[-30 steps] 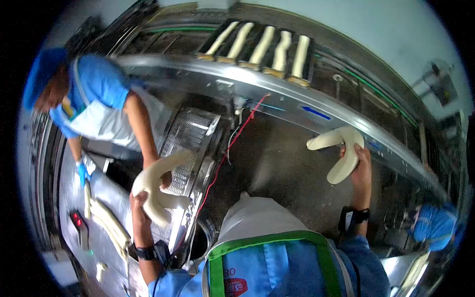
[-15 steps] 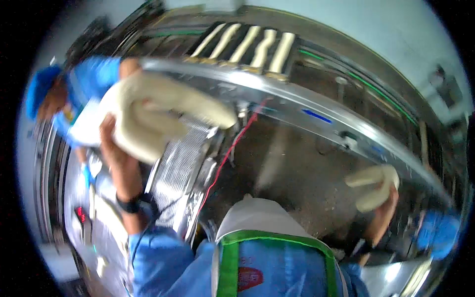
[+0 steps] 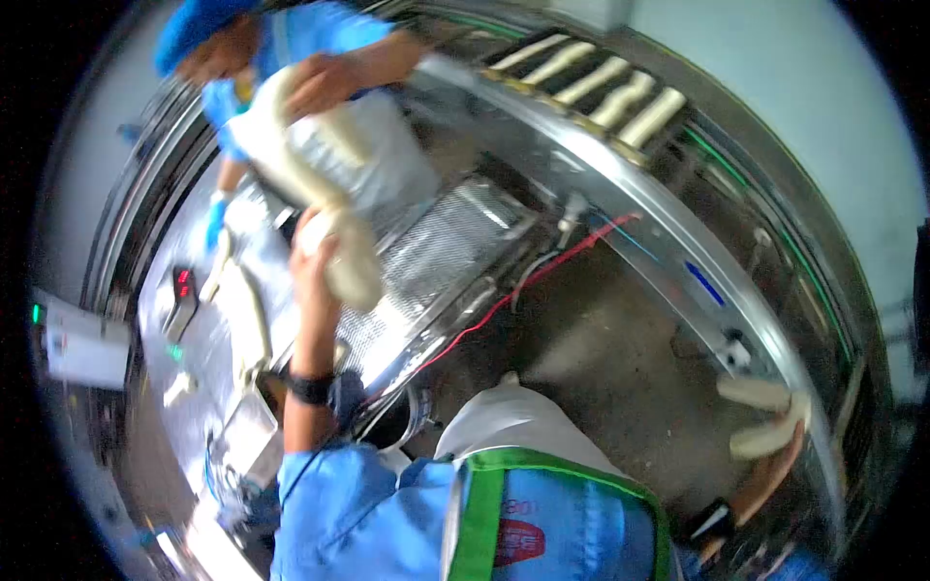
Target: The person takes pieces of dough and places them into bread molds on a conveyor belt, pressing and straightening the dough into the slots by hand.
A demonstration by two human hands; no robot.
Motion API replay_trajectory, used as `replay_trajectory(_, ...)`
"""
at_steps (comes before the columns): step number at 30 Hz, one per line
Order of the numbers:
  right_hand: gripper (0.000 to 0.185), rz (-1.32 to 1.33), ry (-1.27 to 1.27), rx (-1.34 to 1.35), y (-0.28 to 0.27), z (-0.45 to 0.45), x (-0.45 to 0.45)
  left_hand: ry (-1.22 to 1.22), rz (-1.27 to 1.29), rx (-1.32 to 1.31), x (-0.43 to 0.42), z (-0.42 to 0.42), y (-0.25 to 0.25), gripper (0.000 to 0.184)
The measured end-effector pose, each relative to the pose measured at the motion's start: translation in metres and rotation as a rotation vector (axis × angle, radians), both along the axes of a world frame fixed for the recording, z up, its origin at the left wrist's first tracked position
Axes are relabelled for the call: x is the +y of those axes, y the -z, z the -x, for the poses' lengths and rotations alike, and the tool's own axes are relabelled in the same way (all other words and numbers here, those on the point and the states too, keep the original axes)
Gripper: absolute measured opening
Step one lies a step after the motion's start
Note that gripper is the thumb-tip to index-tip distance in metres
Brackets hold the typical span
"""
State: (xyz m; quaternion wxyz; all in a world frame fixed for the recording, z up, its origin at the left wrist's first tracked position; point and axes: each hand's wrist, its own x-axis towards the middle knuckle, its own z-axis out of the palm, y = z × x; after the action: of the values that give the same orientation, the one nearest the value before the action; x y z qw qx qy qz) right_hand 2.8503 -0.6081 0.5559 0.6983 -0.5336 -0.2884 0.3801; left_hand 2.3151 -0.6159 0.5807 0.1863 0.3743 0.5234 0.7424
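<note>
Up and left of my body, my left hand (image 3: 318, 254) is closed round the lower part of a thick, pale dough-like length (image 3: 356, 266), somewhat blurred. A co-worker's bare hand (image 3: 325, 85) grips the upper part of the pale dough, where a bend and a hanging end show. Far to the right, my right hand (image 3: 794, 443) holds another pale length (image 3: 760, 439), folded over into a U with its two ends pointing left. It hangs beside the metal rail, and my fingers are partly hidden behind it.
Several pale strips lie in black trays (image 3: 586, 89) beyond the curved metal rail (image 3: 668, 198). A perforated metal surface (image 3: 441, 252) and a red cord (image 3: 475, 327) are ahead. More dough (image 3: 242, 315) and a red-digit display (image 3: 182, 290) are on the left table (image 3: 165, 373).
The view has turned left. My left hand's dough has come to the co-worker, whose bare hand now grips its upper part. My right hand, still holding its folded piece, has moved outward to the right.
</note>
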Motion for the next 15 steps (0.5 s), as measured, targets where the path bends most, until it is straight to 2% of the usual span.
replay_trajectory(1,0.048,-0.065,-0.039,0.001,0.015,-0.021,-0.012,-0.157,0.125,0.084,-0.017,-0.016,0.001,0.037)
replay_trajectory(3,0.047,-0.065,0.014,0.123,0.021,-0.053,-0.019,-0.113,0.298,-0.079,-0.043,-0.056,-0.024,0.038)
replay_trajectory(4,0.047,-0.012,-0.038,0.014,0.051,-0.104,-0.030,-0.070,0.301,-0.085,-0.050,-0.069,-0.025,0.039)
replay_trajectory(6,0.042,-0.133,-0.112,-0.010,0.044,-0.123,-0.039,0.001,0.277,-0.081,-0.058,-0.097,-0.023,0.039)
replay_trajectory(8,0.039,-0.143,-0.140,-0.039,0.034,-0.147,-0.059,0.059,0.275,-0.072,-0.060,-0.130,-0.026,0.040)
replay_trajectory(10,0.033,-0.173,-0.129,0.108,0.020,-0.173,-0.074,0.092,0.283,-0.060,-0.066,-0.171,-0.036,0.041)
replay_trajectory(14,0.033,-0.171,-0.136,0.109,0.028,-0.303,-0.152,0.202,0.281,-0.041,-0.068,-0.253,-0.064,0.043)
replay_trajectory(15,0.033,-0.073,-0.080,-0.006,-0.032,-0.242,-0.129,0.240,0.367,-0.123,-0.013,-0.184,-0.065,0.044)
